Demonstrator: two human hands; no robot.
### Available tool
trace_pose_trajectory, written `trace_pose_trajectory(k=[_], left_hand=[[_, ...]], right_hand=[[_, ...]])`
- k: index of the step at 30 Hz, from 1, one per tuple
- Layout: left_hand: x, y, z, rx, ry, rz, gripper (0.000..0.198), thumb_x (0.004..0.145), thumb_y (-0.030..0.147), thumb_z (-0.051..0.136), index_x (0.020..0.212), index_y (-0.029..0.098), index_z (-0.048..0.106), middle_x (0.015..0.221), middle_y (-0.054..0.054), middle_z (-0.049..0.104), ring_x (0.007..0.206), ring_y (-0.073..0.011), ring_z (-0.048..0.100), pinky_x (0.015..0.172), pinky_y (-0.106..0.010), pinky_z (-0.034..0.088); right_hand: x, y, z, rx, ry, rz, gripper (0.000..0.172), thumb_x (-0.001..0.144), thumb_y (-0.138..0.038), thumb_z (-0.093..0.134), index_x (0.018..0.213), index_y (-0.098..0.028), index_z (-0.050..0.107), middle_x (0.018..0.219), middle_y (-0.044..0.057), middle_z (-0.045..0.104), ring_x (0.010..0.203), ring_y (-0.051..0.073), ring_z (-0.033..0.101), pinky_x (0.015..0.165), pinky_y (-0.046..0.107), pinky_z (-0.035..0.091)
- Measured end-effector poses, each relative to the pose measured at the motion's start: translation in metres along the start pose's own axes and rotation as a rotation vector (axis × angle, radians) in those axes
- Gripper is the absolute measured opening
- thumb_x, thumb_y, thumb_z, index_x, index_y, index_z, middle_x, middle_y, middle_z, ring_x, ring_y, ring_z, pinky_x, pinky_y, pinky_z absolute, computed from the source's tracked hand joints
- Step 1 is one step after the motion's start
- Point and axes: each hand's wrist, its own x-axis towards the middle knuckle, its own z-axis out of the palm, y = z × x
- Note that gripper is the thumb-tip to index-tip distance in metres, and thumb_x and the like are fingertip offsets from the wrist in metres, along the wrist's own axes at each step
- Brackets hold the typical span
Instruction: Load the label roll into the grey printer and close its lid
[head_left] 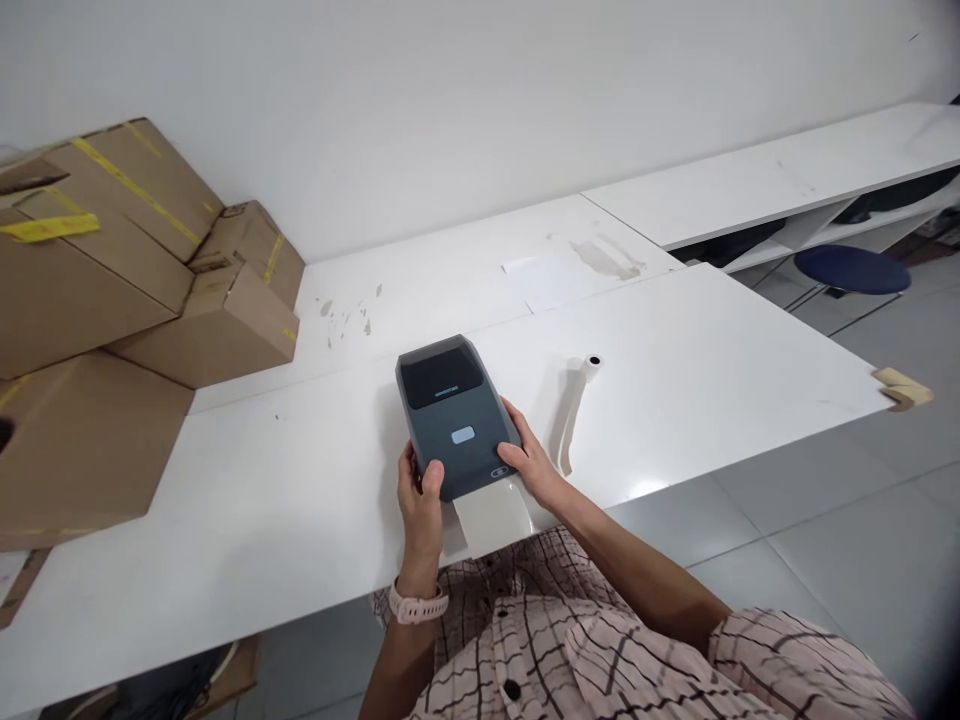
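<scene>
A dark grey label printer with a black window and a light button sits at the front part of the white table. My left hand grips its near left side, thumb on top. On the near right corner my right hand is closed too, its thumb also on the top. A blank white label strip comes out of the printer's front toward my body. To the right lies a small roll of white paper, its loose tail stretching toward me.
Cardboard boxes with yellow tape are stacked on the left of the table. A white sheet lies near the wall. A shelf unit and a blue stool stand at the right. Brown tape covers the table's right corner.
</scene>
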Motion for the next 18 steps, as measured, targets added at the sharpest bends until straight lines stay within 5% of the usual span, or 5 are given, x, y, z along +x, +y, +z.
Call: trace_pose_trajectory(k=[6,9,13,15,18], left_hand=[[0.005,-0.001,-0.004,0.024,0.010,0.005,0.067,0.081,0.053,0.069,0.135,0.017,0.055,0.135,-0.016,0.063,0.122,-0.0312,0.062,0.098,-0.041,0.054],[0.007,0.004,-0.006,0.018,-0.001,-0.031,0.067,0.079,0.052,0.072,0.133,0.016,0.056,0.132,-0.016,0.065,0.120,-0.0303,0.064,0.100,-0.041,0.052],[0.008,0.009,-0.004,0.014,-0.046,-0.046,0.064,0.082,0.054,0.070,0.133,0.018,0.058,0.139,-0.015,0.062,0.128,-0.0298,0.059,0.105,-0.041,0.050],[0.001,0.008,-0.005,0.035,-0.019,-0.066,0.064,0.085,0.057,0.066,0.135,0.019,0.055,0.144,-0.015,0.058,0.133,-0.0286,0.055,0.106,-0.039,0.049],[-0.021,0.000,-0.014,0.121,0.151,-0.032,0.069,0.086,0.062,0.063,0.139,0.021,0.050,0.145,-0.016,0.054,0.131,-0.0264,0.055,0.098,-0.035,0.052]], right_hand=[[0.003,0.007,-0.001,-0.174,0.027,-0.078,0.080,0.096,-0.062,0.046,0.161,-0.027,0.017,0.160,0.015,0.040,0.141,0.033,0.049,0.105,0.054,0.052],[-0.008,-0.031,-0.008,-0.485,0.022,-0.117,0.074,0.099,-0.058,0.042,0.162,-0.031,0.014,0.161,0.013,0.038,0.145,0.033,0.043,0.110,0.058,0.046],[-0.017,-0.108,-0.006,-0.798,0.037,-0.498,0.072,0.101,-0.056,0.042,0.162,-0.032,0.014,0.169,0.004,0.023,0.155,0.030,0.023,0.121,0.056,0.032],[-0.011,-0.127,-0.004,-0.799,0.011,-0.639,0.057,0.104,-0.047,0.036,0.159,-0.033,0.026,0.163,0.002,0.036,0.151,0.027,0.032,0.119,0.054,0.035],[0.003,-0.114,-0.003,-0.785,-0.084,-0.682,0.043,0.106,-0.037,0.032,0.143,-0.033,0.052,0.143,0.003,0.060,0.135,0.025,0.052,0.111,0.050,0.043]])
